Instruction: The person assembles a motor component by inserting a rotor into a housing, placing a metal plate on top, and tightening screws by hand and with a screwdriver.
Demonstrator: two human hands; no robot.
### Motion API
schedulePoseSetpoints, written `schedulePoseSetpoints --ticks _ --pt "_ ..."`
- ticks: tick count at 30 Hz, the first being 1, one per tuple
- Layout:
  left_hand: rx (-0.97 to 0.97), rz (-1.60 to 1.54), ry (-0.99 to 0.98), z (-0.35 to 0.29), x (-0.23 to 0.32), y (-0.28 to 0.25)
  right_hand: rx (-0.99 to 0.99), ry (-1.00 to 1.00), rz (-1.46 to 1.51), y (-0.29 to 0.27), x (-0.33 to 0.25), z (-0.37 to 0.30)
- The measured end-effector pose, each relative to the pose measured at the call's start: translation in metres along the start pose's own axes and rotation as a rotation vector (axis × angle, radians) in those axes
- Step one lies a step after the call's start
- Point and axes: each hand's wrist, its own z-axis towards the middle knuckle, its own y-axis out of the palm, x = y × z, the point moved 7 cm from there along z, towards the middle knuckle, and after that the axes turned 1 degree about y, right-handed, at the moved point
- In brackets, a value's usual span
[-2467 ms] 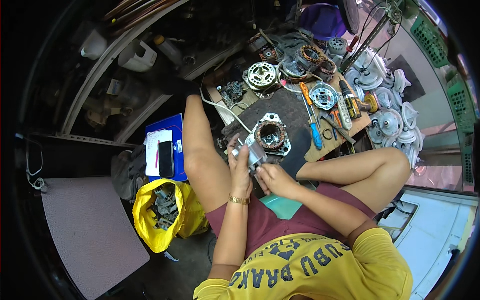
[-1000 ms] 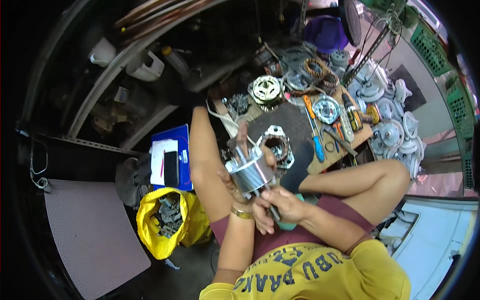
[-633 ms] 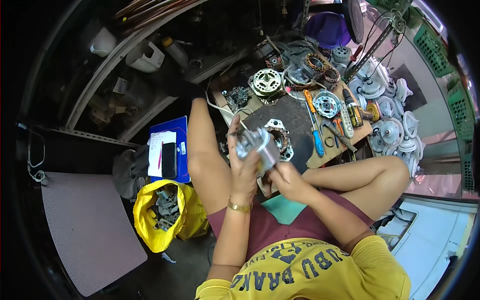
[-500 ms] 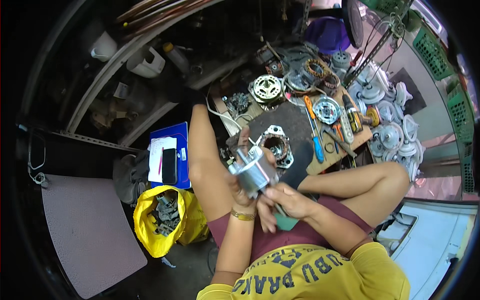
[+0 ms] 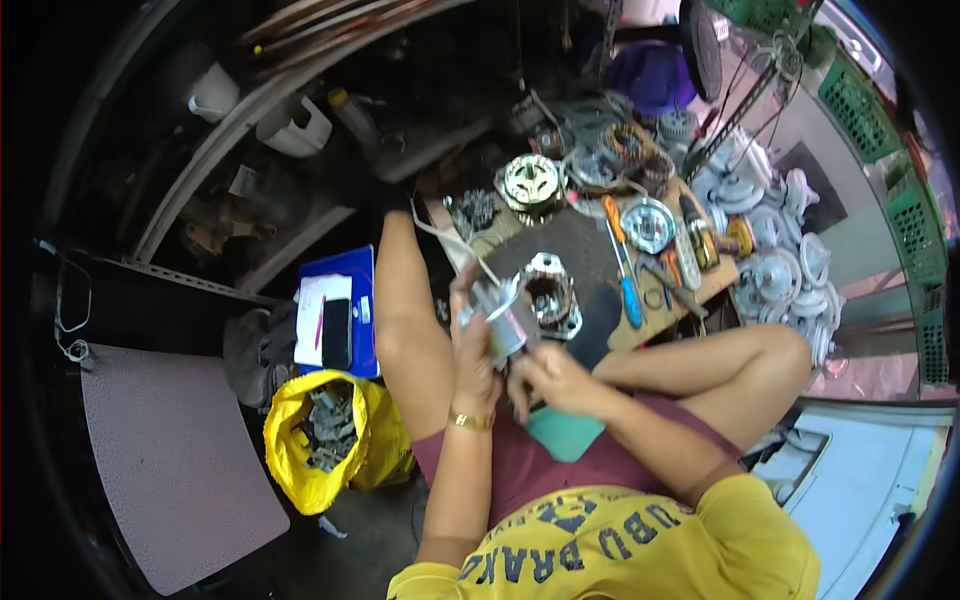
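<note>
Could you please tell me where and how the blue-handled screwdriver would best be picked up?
Probably by its blue handle, with the right hand coming from the wearer's side: the thick handle lies toward the wearer, while the thin shaft points away, its far end close beside an orange handle.

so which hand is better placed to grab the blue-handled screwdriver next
Likely the right hand: it is nearer the blue-handled screwdriver, which lies to the person's right. The left hand is farther off, holding the metal motor part; the right is at that part's lower end, its grip blurred.
</note>
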Motion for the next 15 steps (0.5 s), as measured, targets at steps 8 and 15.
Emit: schedulePoseSetpoints --ticks 8,15 --pt "0.010 -0.048 -0.006 -0.005 -0.003 -0.005 -0.003 0.094 0.062 0.003 0.010 0.003" --pt "0.140 0.228 0.059 0.000 0.003 -0.009 0.195 -0.033 -0.361 -0.012 0.009 0.012"
